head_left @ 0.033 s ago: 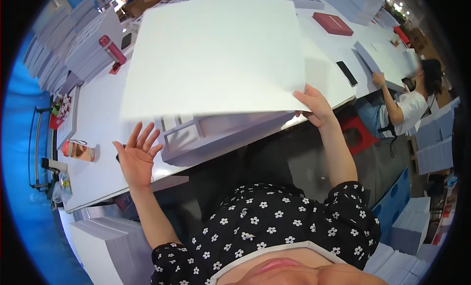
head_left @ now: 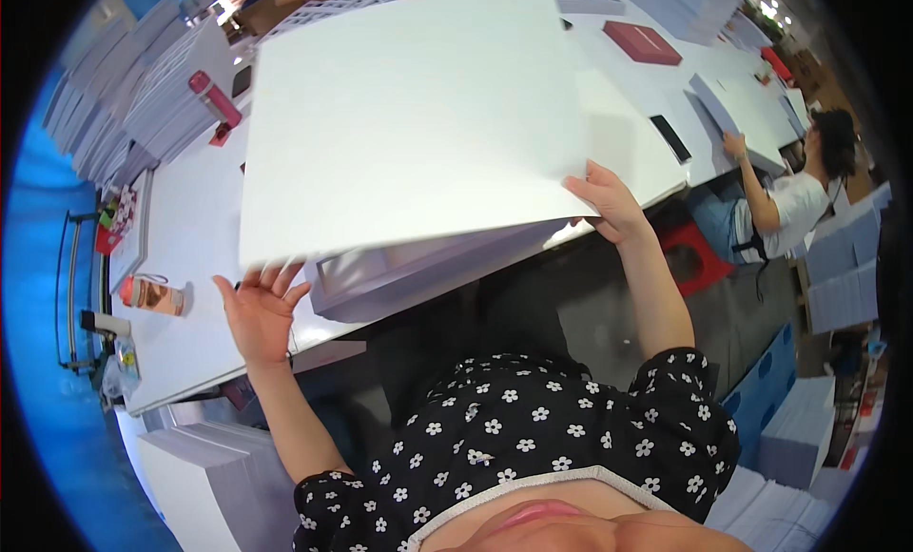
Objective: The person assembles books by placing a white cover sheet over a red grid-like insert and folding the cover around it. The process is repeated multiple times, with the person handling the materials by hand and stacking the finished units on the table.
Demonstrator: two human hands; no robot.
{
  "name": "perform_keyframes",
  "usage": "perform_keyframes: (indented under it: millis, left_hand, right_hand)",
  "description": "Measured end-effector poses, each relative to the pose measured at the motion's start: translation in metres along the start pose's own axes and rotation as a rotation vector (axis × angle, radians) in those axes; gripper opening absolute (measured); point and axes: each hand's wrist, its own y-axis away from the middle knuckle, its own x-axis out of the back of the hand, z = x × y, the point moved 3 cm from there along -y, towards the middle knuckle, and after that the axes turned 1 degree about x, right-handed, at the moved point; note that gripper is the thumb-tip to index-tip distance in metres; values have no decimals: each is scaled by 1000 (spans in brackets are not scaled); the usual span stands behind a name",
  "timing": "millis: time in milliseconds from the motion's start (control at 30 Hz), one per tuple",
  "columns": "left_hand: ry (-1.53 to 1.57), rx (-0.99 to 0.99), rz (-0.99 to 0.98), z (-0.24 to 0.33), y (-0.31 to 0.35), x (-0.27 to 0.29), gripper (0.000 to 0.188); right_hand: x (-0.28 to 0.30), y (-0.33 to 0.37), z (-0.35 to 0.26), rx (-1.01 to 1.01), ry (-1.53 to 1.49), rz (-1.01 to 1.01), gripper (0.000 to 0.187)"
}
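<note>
A large white sheet of board point(head_left: 409, 124) is held tilted over the table. My right hand point(head_left: 611, 206) grips its near right corner between thumb and fingers. At the near left corner my left hand point(head_left: 261, 319) is open, palm up, with the thumb spread; the fingertips pass under the sheet's edge, and I cannot tell whether they touch it. Below the sheet lies a white divided tray point(head_left: 409, 290) at the table's front edge. Only its near wall and a few compartments show; the sheet hides the rest.
A pink bottle point(head_left: 215, 97) and a clear bottle with an orange cap point(head_left: 152, 295) stand on the left. To the right are a black phone point(head_left: 671, 139), a red box point(head_left: 642, 42) and a seated person point(head_left: 794, 205) handling a white panel. White stacks point(head_left: 214, 476) stand beside the table.
The sheet's near left corner has come down and nearer, now covering my left fingertips and more of the tray. My right hand keeps its grip, almost unmoved.
</note>
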Motion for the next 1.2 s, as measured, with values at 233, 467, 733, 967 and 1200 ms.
perform_keyframes:
  millis: [233, 467, 733, 967, 1200]
  left_hand:
    - [-551, 45, 228, -5, 3, -1, 40]
    - [-625, -77, 275, -24, -8, -13, 37]
    - [-609, -28, 267, -42, -22, -21, 38]
    - [-645, -13, 254, -39, -30, -22, 38]
    - [-670, 7, 274, -37, -29, -19, 40]
  right_hand:
    - [8, -18, -1, 133, 468, 32, 36]
    - [38, -32, 10, 292, 584, 266, 40]
    - [65, -21, 32, 172, 613, 166, 46]
    - [67, -20, 40, 123, 610, 157, 49]
    - [61, -16, 41, 118, 592, 131, 49]
